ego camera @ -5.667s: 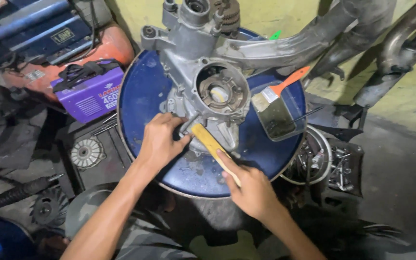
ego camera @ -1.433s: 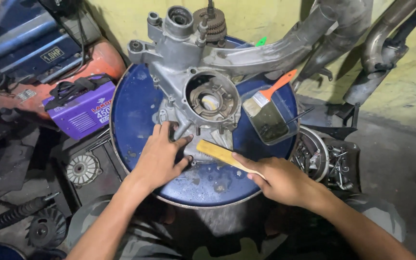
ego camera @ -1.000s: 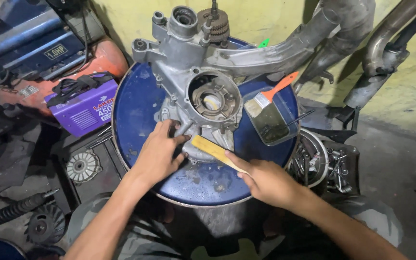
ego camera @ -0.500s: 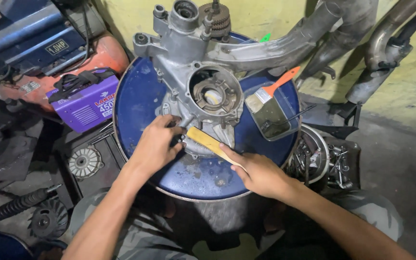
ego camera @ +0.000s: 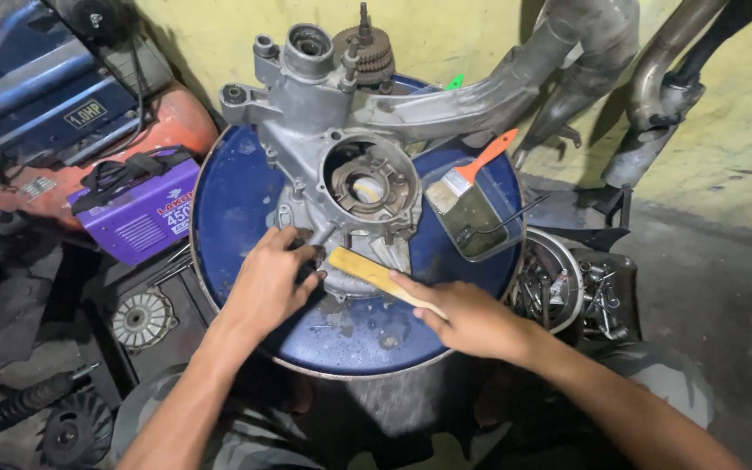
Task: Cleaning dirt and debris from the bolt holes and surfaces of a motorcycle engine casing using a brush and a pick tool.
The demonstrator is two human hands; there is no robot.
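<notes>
A grey metal engine casing (ego camera: 341,130) lies on the blue lid of a steel drum (ego camera: 237,200). My left hand (ego camera: 267,283) rests on the casing's lower left edge, fingers curled against it. My right hand (ego camera: 472,318) grips a pale wooden-handled brush (ego camera: 376,274), whose far end touches the casing's bottom edge beside my left fingers. The casing has a round opening (ego camera: 367,183) with a bearing seat inside.
A small tray of dark liquid (ego camera: 476,218) holds an orange-handled paintbrush (ego camera: 480,161) on the drum's right. A purple welding box (ego camera: 145,218) and an orange compressor (ego camera: 89,130) stand left. Exhaust pipes (ego camera: 654,78) lean at the yellow wall. Loose parts (ego camera: 567,287) sit right.
The brush tip has shifted left along the casing's lower edge, closer to my left fingers. My right hand moved slightly left with it. My left hand stayed on the casing.
</notes>
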